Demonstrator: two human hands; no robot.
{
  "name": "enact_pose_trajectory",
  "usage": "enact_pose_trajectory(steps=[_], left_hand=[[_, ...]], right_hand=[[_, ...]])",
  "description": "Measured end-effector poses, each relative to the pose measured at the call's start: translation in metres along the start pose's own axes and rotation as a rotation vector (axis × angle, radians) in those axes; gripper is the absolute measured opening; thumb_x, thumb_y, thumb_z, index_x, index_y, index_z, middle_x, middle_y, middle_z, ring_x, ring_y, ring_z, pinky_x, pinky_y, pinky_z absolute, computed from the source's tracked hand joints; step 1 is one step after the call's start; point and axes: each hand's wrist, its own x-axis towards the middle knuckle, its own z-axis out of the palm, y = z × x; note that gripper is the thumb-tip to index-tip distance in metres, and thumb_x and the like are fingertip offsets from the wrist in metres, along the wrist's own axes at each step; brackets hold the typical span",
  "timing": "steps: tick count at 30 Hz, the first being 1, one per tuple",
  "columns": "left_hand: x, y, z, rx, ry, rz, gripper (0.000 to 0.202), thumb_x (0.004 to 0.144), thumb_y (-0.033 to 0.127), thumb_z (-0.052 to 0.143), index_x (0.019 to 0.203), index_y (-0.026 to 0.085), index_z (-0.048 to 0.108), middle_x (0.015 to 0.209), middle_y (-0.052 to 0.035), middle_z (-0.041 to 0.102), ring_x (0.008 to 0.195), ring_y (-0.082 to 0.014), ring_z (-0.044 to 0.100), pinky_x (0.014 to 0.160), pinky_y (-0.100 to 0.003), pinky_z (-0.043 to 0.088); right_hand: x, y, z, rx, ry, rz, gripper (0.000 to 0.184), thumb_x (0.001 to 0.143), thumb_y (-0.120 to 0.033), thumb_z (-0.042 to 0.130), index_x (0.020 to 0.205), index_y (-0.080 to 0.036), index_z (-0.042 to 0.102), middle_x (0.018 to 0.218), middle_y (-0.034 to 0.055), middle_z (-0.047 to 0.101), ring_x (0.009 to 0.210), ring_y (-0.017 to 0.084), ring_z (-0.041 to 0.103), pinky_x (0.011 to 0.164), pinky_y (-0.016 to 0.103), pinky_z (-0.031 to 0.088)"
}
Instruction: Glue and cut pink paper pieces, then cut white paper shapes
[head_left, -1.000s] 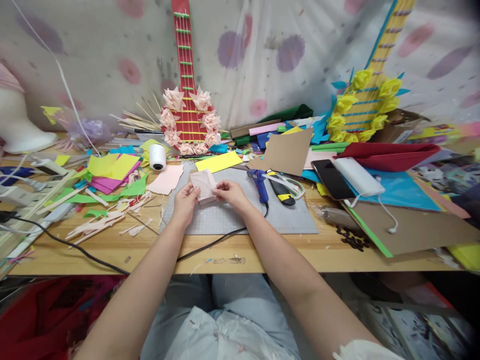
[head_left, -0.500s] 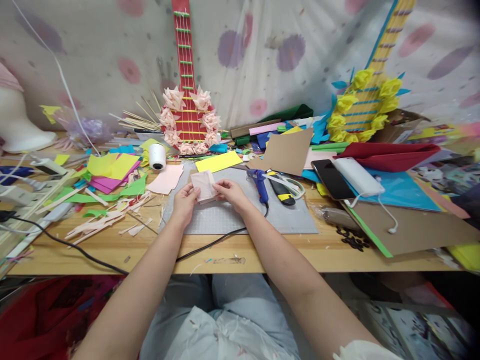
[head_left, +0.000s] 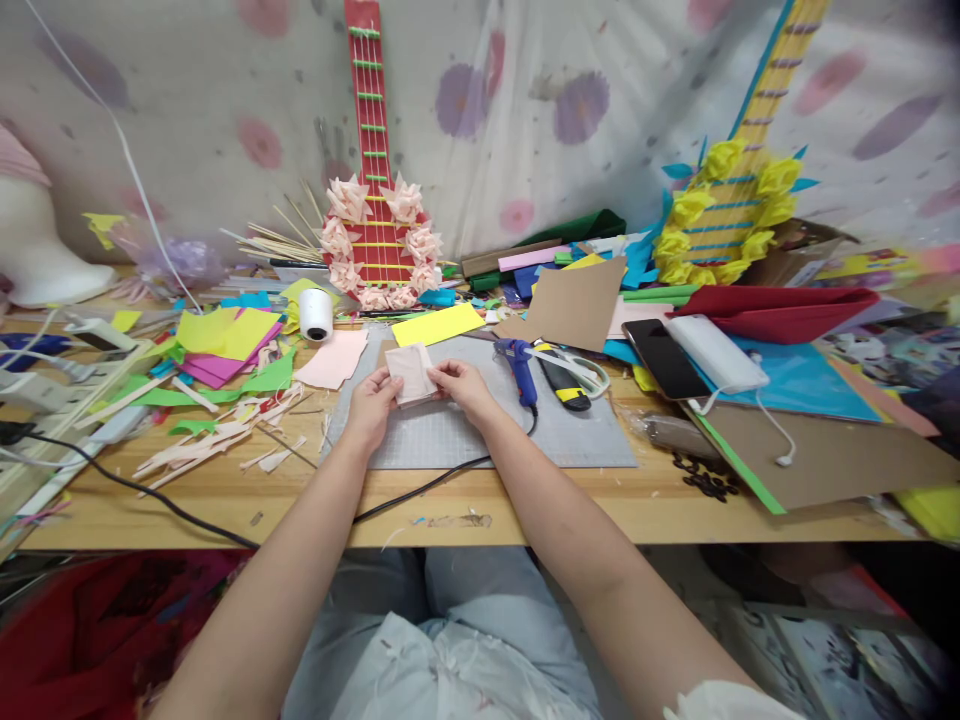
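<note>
Between both hands is a small pale pink square of paper [head_left: 409, 372], which looks layered or folded, held just over the grey cutting mat [head_left: 577, 440]. My left hand [head_left: 373, 408] pinches its left edge, thumb on top. My right hand [head_left: 463, 388] grips the right edge between thumb and fingers. Right of my right hand lie a blue glue gun [head_left: 519, 370] and a black and yellow utility knife [head_left: 564, 378]. A yellow paper strip [head_left: 438, 324] lies behind the square, and a pink paper sheet [head_left: 333, 358] is left of it.
A red paper guitar with pink flowers [head_left: 381, 240] and a yellow one [head_left: 724, 215] lean at the back. Paper scraps [head_left: 225, 430] litter the left. A black cable [head_left: 420, 488] crosses the front. A phone [head_left: 666, 360], power bank [head_left: 718, 353] and cardboard [head_left: 832, 455] lie right.
The pink square has turned slightly and shifted a little to the right, with its face now flatter to view. Both hands keep their hold, and the tools have not moved.
</note>
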Motion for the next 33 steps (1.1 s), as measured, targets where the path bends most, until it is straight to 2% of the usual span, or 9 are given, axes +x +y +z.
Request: enact_pose_trajectory(steps=[3,9,14,18,25,33], left_hand=[[0.0004,-0.0003,-0.0009,-0.003,-0.001,-0.002,0.043,0.053,0.029,0.074,0.091,0.014,0.061,0.079,-0.004,0.069,0.068,-0.0144,0.063,0.063,-0.025,0.047],[0.0022,-0.0008,-0.0026,-0.024,-0.008,-0.012,0.043,0.052,0.029,0.076,0.09,0.014,0.062,0.079,-0.0032,0.069,0.066,-0.0138,0.062,0.064,-0.026,0.047],[0.0005,0.0014,-0.0022,0.001,-0.032,-0.03,0.044,0.051,0.028,0.076,0.09,0.014,0.063,0.079,-0.0039,0.069,0.064,-0.0135,0.061,0.06,-0.025,0.046],[-0.0023,0.0039,0.0,0.07,-0.105,-0.059,0.043,0.05,0.028,0.077,0.088,0.013,0.065,0.074,-0.0037,0.069,0.061,-0.0131,0.06,0.059,-0.024,0.046],[-0.0015,0.0036,-0.0015,0.086,-0.148,-0.066,0.043,0.051,0.029,0.077,0.089,0.013,0.066,0.075,-0.0052,0.07,0.063,-0.0145,0.061,0.06,-0.025,0.045],[-0.004,0.0048,-0.0001,0.119,-0.16,-0.068,0.042,0.051,0.03,0.076,0.088,0.014,0.066,0.073,-0.0039,0.069,0.06,-0.0139,0.06,0.058,-0.024,0.044]], right_hand=[[-0.0013,0.0,0.0012,0.001,-0.039,-0.002,0.032,0.054,-0.041,0.069,0.067,-0.016,0.055,0.063,-0.0049,0.054,0.051,0.006,0.047,0.05,0.021,0.041],[-0.0003,0.0011,0.0034,0.011,0.005,-0.019,0.032,0.048,-0.038,0.072,0.062,-0.016,0.053,0.059,-0.0057,0.053,0.051,0.006,0.046,0.051,0.021,0.041],[-0.0002,-0.0036,-0.0014,0.073,-0.004,0.034,0.036,0.048,-0.043,0.073,0.065,-0.016,0.054,0.059,-0.0047,0.053,0.052,0.007,0.048,0.052,0.021,0.041],[0.0016,-0.0046,-0.0031,0.133,0.043,0.037,0.039,0.049,-0.046,0.072,0.064,-0.016,0.052,0.057,-0.0048,0.052,0.051,0.007,0.047,0.048,0.021,0.039],[0.0023,-0.0016,-0.0011,0.053,0.137,-0.042,0.033,0.053,-0.043,0.069,0.06,-0.017,0.051,0.052,-0.0053,0.05,0.049,0.007,0.043,0.047,0.021,0.036],[0.0041,-0.0014,-0.0042,0.121,0.057,0.007,0.037,0.051,-0.046,0.07,0.065,-0.017,0.053,0.058,-0.0046,0.052,0.05,0.007,0.045,0.049,0.021,0.036]])
